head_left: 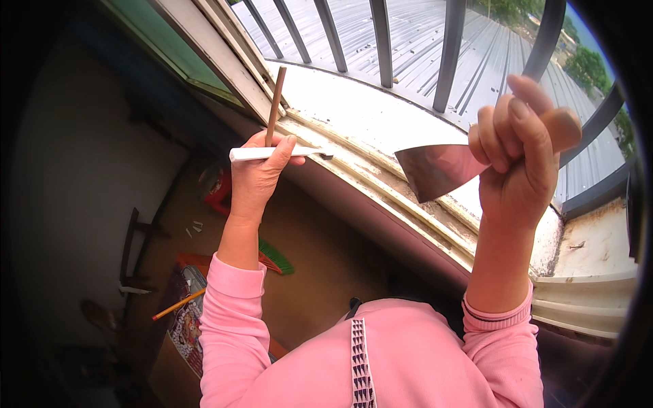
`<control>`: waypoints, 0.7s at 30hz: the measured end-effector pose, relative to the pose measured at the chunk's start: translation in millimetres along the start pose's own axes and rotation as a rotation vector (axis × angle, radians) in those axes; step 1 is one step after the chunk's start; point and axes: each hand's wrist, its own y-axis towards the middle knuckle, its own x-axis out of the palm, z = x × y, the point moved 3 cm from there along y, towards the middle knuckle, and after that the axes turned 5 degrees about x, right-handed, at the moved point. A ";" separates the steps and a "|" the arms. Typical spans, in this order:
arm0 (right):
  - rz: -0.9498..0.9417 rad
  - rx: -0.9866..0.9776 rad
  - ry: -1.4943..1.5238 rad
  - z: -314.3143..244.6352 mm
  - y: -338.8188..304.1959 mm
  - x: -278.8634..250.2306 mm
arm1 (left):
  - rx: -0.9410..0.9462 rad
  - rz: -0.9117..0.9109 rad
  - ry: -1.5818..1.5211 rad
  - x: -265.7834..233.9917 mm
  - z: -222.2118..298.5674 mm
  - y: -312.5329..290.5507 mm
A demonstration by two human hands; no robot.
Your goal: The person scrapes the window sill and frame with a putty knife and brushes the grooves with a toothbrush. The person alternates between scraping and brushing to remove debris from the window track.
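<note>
My left hand (257,170) is closed around a slim white-handled tool (252,154) with a small dark tip, perhaps a brush. A thin brown stick (275,102) rises upright from the same grip. Both are held beside the window frame's sliding track (354,170). On the right, my right hand (513,149) grips a scraper by its pale wooden handle (563,129). The scraper's broad metal blade (439,170) points left above the track, apparently without touching it. Dirt and worn patches show along the track.
Dark metal bars (383,44) stand beyond the white sill (320,98), with a corrugated roof (422,34) outside. A window sash (211,54) is at upper left. Below lie a green-bristled broom (275,257) and an orange stick (178,304) over a cluttered surface.
</note>
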 end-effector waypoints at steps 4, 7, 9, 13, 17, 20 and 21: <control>0.198 0.030 -0.148 -7.2 -38.7 -27.7 | 0.132 0.165 0.115 -8.9 -22.3 18.1; 0.197 0.018 -0.168 -11.9 -57.5 -44.8 | 0.169 0.307 0.078 -9.4 -43.4 31.6; 0.201 0.017 -0.158 -15.7 -66.6 -52.0 | 0.220 0.274 0.434 -5.1 -63.6 34.2; 0.191 0.016 -0.202 -23.1 -76.7 -66.2 | 0.406 -0.079 1.127 38.9 -56.9 28.7; 0.192 0.022 -0.212 -31.3 -83.8 -79.6 | 0.388 -0.431 1.177 59.6 -50.0 20.1; 0.208 0.018 -0.216 -36.8 -87.4 -88.3 | 0.350 -0.558 1.317 66.4 -50.7 21.2; 0.206 0.012 -0.221 -38.3 -87.5 -90.9 | 0.345 -0.564 1.372 68.3 -51.2 21.5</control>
